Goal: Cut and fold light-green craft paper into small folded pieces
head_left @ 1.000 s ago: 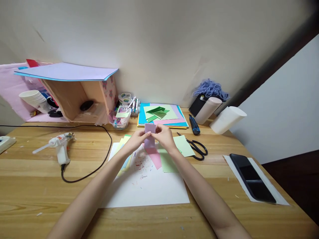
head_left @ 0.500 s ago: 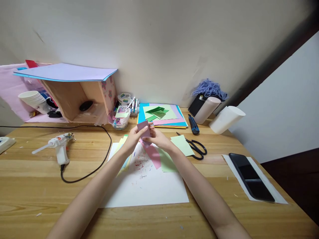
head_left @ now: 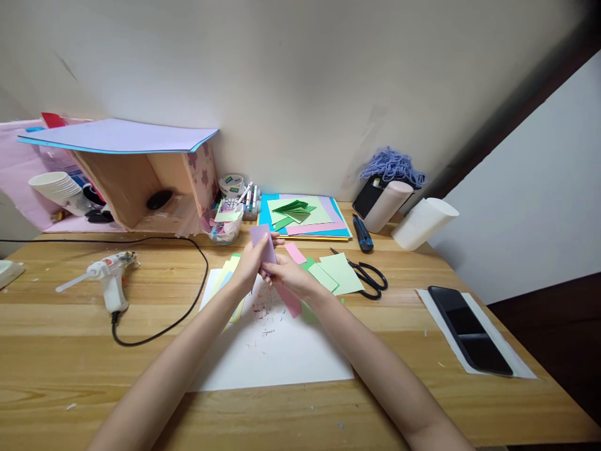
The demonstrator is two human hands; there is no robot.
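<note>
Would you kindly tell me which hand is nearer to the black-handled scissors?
Right. The right hand is to the left of the scissors, with pale green paper lying between; the left hand is farther left. Both hold the purple paper.

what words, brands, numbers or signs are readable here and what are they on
None that I can read.
White roll by the markers: small coloured label marks, too small to read.
White sheet: coloured smudges, no legible writing.
Phone: dark screen, no text visible.
Lilac paper: no writing visible.
</note>
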